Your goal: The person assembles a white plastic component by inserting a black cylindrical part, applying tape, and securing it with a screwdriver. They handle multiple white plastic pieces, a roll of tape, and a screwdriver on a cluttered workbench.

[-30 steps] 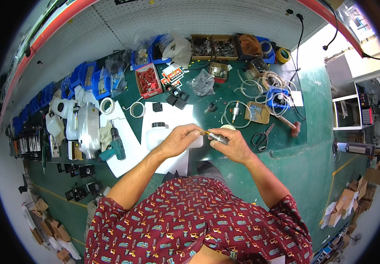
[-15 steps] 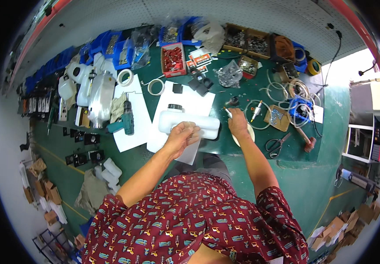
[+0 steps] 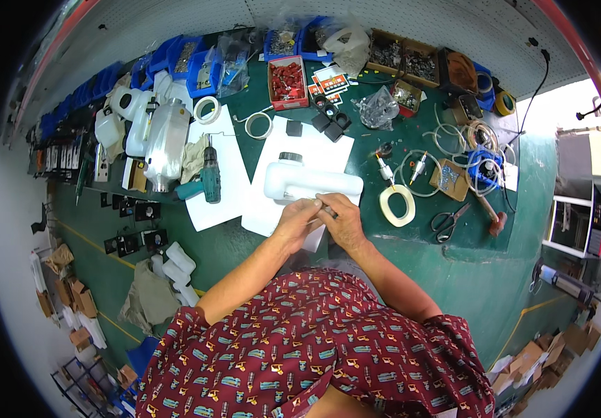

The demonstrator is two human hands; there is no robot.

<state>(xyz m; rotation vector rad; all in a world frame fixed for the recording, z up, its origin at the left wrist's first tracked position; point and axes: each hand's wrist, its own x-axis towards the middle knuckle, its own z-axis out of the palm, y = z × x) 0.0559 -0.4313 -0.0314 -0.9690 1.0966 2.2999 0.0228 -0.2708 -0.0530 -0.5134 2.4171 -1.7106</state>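
Pale perforated boarding (image 3: 426, 24) backs a green table (image 3: 366, 159) crowded along its far edge with blue bins, boxes and plastic bags. From the head camera, the left hand (image 3: 299, 224) and right hand (image 3: 343, 221) meet at the near edge, in front of the wearer's patterned maroon shirt (image 3: 307, 327). The right hand's fingers are curled closed around a small greyish part (image 3: 328, 211), mostly covered, so its kind cannot be made out. The left hand's thumb and fingers are bunched beside it; whether they grip it too, I cannot tell. Just beyond the hands lies a white plastic bottle (image 3: 314, 183) with a black cap (image 3: 290, 157), on a white sheet (image 3: 257, 217); whether any finger touches it is unclear. To the right, near the right hand, a cream ring (image 3: 384, 207) lies flat, with a white tube (image 3: 384, 171) with an orange tip just beside its far side. Farther right are scissors (image 3: 445, 227), looped clear tubing (image 3: 438, 160) and a hammer (image 3: 497, 224). Left of the bottle, a teal drill (image 3: 210, 181) rests on another white sheet (image 3: 227, 212), near a shiny metal tank (image 3: 168, 157). Beyond the bottle stands an open box (image 3: 290, 104) of red pieces.
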